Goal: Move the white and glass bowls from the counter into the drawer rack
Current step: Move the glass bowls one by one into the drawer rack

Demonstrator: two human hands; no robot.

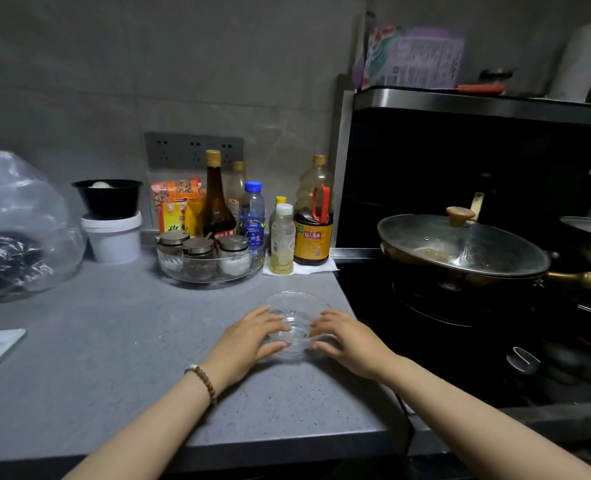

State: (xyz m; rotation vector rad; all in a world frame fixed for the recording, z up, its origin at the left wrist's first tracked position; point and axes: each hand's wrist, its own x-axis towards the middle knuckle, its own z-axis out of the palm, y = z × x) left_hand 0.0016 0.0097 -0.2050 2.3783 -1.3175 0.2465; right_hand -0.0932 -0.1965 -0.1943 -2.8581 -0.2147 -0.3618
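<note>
Grey speckled table (114,341) against a grey tiled wall, with a black stove to the right. That's the kitchen I'm looking down into through the head cam, the only view I've got.

The glass bowl (296,306) sits near the table's right edge, just beside the stove and in front of the round condiment tray (211,271). My left hand (249,337) and right hand (346,337) are on opposite sides of it. Each grip is half closed, with the fingers curved over the rim and the thumb tucked round the near side, so the bowl is cupped between the two palms. I'd guess that's because clear glass is slick and a hold from both sides keeps it level. I honestly can't tell if it's off the table yet or only resting there.

Behind it stand the bottles, including a big soy sauce bottle (313,223) on a paper towel. A lidded wok (460,251) sits on the stove close by on the right, so I'd lift straight up and pull back toward me.

Far left are a plastic bag (20,223) and a black bowl (109,197) stacked on a white tub (114,237). I don't see a proper white bowl anywhere, and the drawer rack isn't in frame either, probably below the table edge.
</note>
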